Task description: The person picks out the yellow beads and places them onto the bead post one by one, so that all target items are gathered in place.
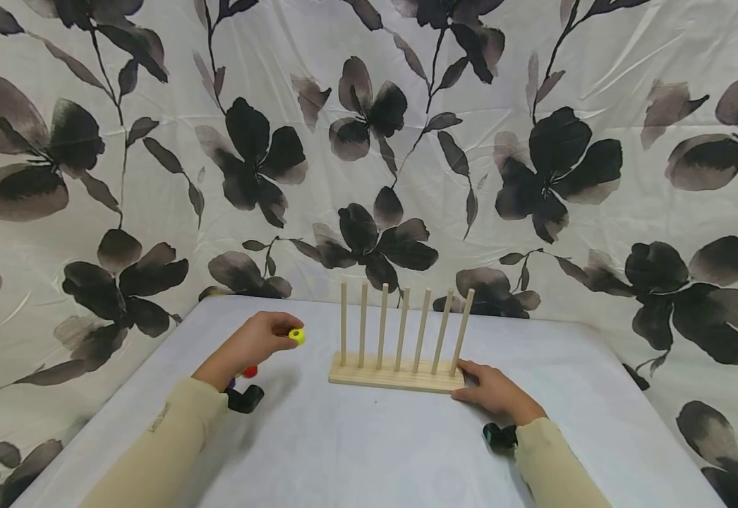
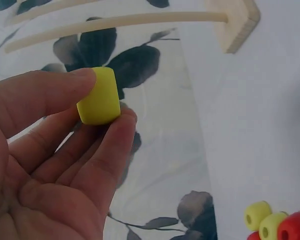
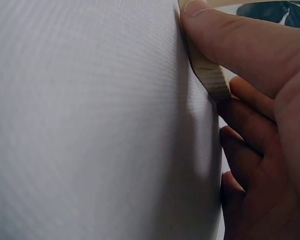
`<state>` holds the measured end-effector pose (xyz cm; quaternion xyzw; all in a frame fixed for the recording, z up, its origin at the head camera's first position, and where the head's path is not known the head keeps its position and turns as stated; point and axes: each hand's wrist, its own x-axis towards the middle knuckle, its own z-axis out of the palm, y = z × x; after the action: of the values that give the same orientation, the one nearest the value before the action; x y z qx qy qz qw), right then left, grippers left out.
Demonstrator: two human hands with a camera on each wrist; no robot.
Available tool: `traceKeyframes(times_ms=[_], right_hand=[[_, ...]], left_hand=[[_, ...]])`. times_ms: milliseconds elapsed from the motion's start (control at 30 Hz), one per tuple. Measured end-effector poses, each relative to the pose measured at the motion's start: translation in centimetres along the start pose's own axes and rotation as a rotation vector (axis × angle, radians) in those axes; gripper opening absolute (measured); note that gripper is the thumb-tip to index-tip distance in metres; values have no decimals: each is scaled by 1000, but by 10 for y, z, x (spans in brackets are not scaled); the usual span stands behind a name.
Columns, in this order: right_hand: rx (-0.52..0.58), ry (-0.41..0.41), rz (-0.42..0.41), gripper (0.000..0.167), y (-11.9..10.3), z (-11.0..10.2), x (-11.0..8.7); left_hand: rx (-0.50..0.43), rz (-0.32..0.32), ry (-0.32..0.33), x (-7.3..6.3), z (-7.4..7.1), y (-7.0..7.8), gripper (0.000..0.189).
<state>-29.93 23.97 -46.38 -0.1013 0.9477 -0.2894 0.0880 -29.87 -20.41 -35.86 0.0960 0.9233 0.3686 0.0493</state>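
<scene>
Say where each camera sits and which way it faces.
Head: on the head, looking forward and down at the peg rack; left hand and right hand show.
Left wrist: worn there, facing the left fingers pinching a yellow bead.
Right wrist: worn there, facing the right fingers holding the rack.
Head and left wrist share bead and rack.

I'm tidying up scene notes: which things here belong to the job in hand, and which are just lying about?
Job in hand, as I read it:
yellow bead, pinched by the left hand
wooden peg rack, its base gripped by the right hand
loose beads, probably, though untouched

Just surroundings:
floral cloth
white tabletop
black wrist devices
</scene>
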Motion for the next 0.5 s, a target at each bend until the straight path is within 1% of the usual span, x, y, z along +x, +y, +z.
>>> traceKeyframes(times_ms=[67,233,433,500], right_hand=[[-2,0,-1,79,0,0,0],[-6,3,-12,78,-1,-2,1],[2,-3,-8,77,0,-3,0],[6,-11,-6,77,0,-3,-1]], left_hand=[[1,6,-17,0,-5,5,38],[12,42,-43,0,-17,18,39],[23,86,-74,2,-24,36,41],[42,106,-77,3,-26,41,41]])
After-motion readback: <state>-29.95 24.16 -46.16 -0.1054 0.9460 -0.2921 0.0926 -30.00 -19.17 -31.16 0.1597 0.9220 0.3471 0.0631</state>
